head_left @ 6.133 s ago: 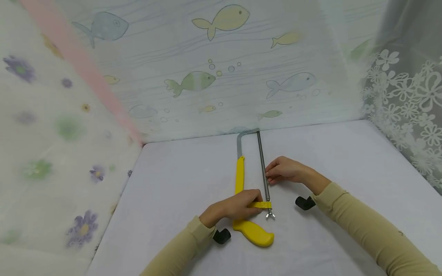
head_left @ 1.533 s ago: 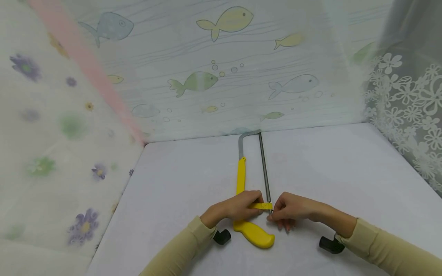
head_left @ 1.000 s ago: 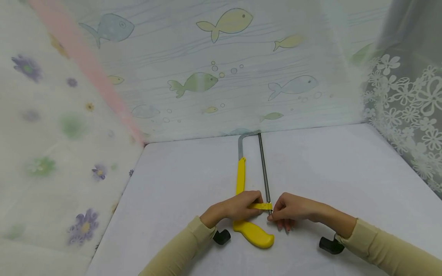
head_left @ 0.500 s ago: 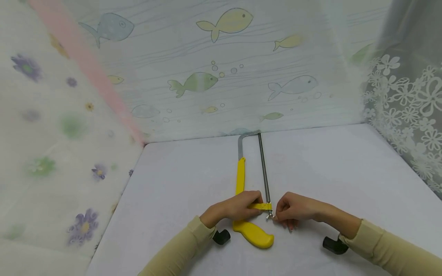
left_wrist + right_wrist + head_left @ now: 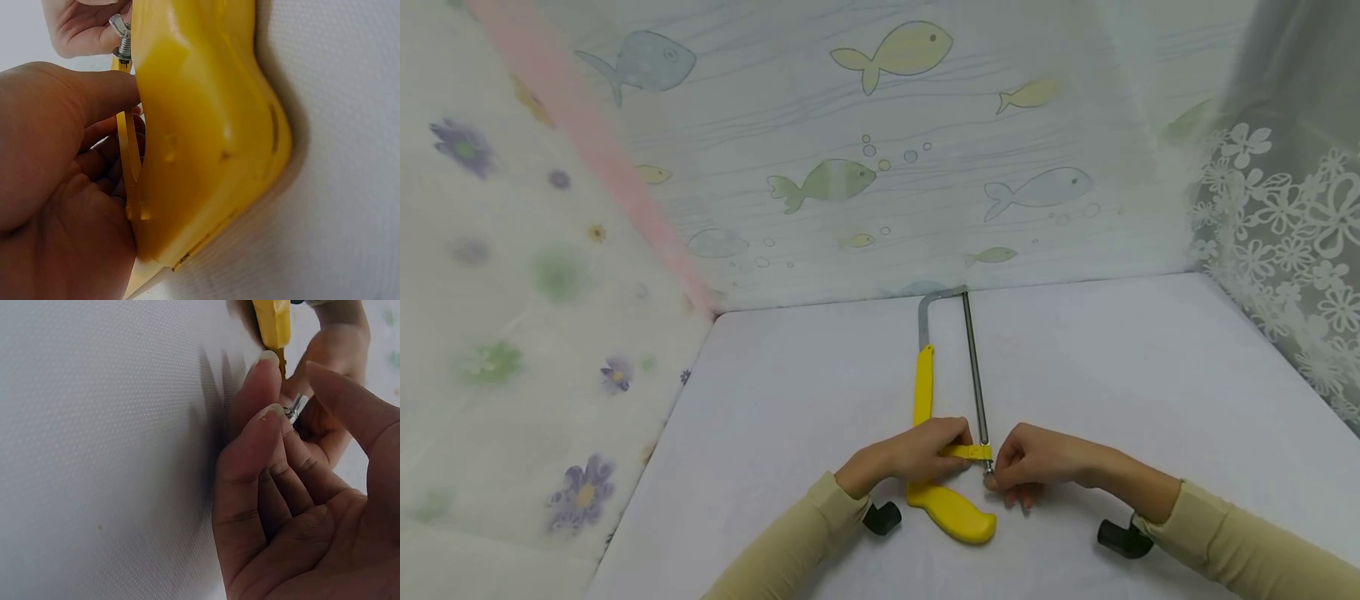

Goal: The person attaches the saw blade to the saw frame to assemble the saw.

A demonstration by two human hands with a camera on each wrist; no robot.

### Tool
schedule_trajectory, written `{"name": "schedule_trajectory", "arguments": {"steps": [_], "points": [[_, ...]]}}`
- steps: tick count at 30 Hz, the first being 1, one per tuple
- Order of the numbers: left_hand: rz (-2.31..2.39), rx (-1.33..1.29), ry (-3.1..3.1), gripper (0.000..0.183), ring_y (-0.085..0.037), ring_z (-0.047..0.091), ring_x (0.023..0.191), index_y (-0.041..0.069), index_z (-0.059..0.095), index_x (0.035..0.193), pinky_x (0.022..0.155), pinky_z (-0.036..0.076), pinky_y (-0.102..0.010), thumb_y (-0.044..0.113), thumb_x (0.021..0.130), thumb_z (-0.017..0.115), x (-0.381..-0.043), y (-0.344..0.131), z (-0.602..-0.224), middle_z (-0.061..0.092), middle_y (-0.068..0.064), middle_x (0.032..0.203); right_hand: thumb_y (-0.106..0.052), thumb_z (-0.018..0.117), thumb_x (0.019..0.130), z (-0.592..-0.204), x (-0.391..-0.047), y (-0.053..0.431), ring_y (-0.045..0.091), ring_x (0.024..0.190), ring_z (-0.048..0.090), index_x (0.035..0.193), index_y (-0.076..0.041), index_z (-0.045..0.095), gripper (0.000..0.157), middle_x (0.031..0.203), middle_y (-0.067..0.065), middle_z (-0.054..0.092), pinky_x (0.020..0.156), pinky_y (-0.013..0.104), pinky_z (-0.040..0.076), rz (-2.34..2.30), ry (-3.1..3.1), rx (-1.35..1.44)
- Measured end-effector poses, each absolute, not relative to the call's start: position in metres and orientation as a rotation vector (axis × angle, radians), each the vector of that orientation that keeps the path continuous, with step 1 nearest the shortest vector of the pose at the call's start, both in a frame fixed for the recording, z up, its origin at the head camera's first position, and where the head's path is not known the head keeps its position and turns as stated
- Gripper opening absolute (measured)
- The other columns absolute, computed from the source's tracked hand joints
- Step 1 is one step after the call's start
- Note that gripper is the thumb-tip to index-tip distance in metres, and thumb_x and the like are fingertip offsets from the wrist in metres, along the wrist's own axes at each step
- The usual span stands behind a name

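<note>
yellow hacksaw [image 5: 923, 385] is lying mid-frame, left hand [image 5: 919, 450] gripping it, right hand [image 5: 1047, 458] crowding its wing nut [image 5: 118, 27], pinch unclear

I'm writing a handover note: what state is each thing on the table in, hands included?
Hacksaw: lying on the white table.
Blade: straight, set in the hacksaw.
Wing nut: on its bolt, thread exposed.
Left hand: gripping the hacksaw.
Right hand: at the wing nut; grip unclear.
</note>
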State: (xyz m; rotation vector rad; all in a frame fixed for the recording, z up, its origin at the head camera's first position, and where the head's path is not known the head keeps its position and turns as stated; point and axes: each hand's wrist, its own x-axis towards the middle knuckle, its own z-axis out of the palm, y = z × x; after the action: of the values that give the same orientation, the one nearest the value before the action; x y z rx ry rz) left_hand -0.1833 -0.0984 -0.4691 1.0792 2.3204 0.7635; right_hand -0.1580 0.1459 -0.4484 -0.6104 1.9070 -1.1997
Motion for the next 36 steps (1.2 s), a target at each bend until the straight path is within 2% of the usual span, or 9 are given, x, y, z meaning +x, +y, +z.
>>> {"name": "schedule_trajectory", "arguments": {"steps": [7, 21, 36], "points": [[0.770, 1.067, 2.316, 0.009, -0.005, 0.051, 0.086, 0.013, 0.057, 0.108, 0.079, 0.045, -0.016, 0.016, 0.103, 0.064, -0.1836, -0.0982, -0.4694, 0.059, 0.008, 0.100, -0.029, 0.068, 0.099, -0.4503, -0.1576, 0.1425, 0.013, 0.053, 0.062, 0.079, 0.000, 0.075, 0.036, 0.072, 0.015, 0.072, 0.049, 0.022, 0.042, -1.203, 1.896, -0.583], [0.773, 1.069, 2.320, 0.010, -0.005, 0.051, 0.085, 0.013, 0.057, 0.108, 0.079, 0.045, -0.017, 0.016, 0.102, 0.064, -0.1829, -0.0983, -0.4690, 0.059, 0.008, 0.099, -0.025, 0.066, 0.100, -0.4536, -0.1587, 0.1436, 0.013, 0.053, 0.061, 0.082, 0.000, 0.075, 0.032, 0.073, 0.015, 0.072, 0.047, 0.022, 0.043, -1.198, 1.913, -0.574], [0.778, 1.080, 2.331, 0.011, -0.005, 0.051, 0.086, 0.013, 0.058, 0.109, 0.080, 0.046, -0.016, 0.018, 0.102, 0.065, -0.1830, -0.0986, -0.4707, 0.060, 0.008, 0.101, -0.012, 0.068, 0.096, -0.4518, -0.1597, 0.1518, 0.014, 0.056, 0.061, 0.089, 0.000, 0.073, 0.014, 0.072, 0.009, 0.068, 0.050, 0.022, 0.044, -1.210, 1.940, -0.588]]}}
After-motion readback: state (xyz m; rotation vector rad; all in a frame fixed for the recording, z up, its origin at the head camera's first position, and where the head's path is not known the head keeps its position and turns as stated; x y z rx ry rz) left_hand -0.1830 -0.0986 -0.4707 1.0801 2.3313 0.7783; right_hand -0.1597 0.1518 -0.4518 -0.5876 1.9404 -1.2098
